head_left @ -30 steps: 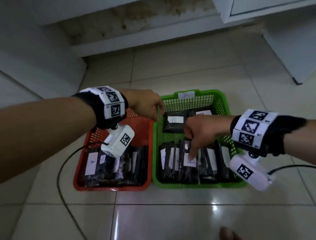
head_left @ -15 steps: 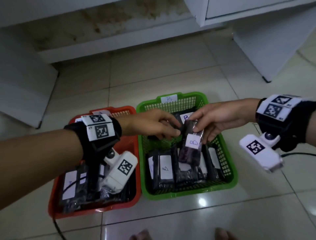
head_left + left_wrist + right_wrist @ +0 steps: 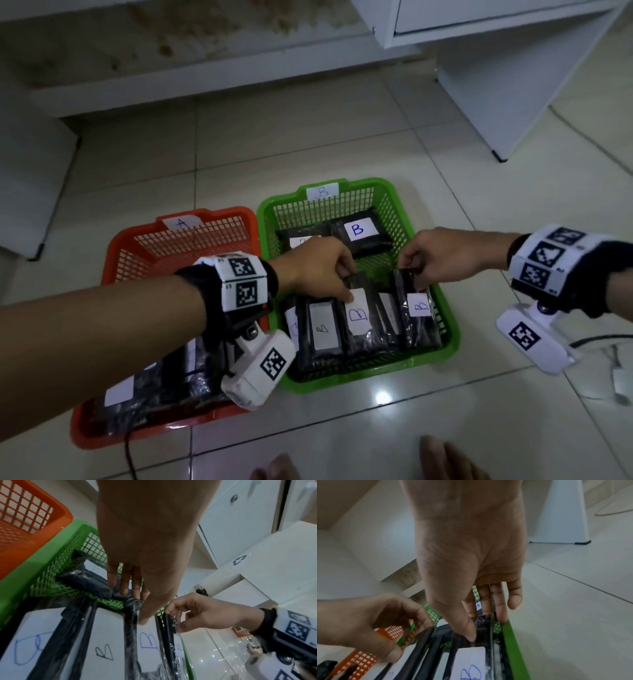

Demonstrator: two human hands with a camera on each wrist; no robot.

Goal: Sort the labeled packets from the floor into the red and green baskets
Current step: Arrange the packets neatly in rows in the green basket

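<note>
Hands meet over the green basket, which sits at the head view's centre with the red basket touching its 9 o'clock side on the tiled floor. Dark packets with white "B" labels stand on edge in a row along the green basket's 6 o'clock end, long axes running 12 to 6. The left hand pinches the top of the middle packet, thumb on its label. The right hand pinches the top edge of the rightmost packet, just inside the basket's 3 o'clock wall. Two more packets lie flat near 12 o'clock.
</note>
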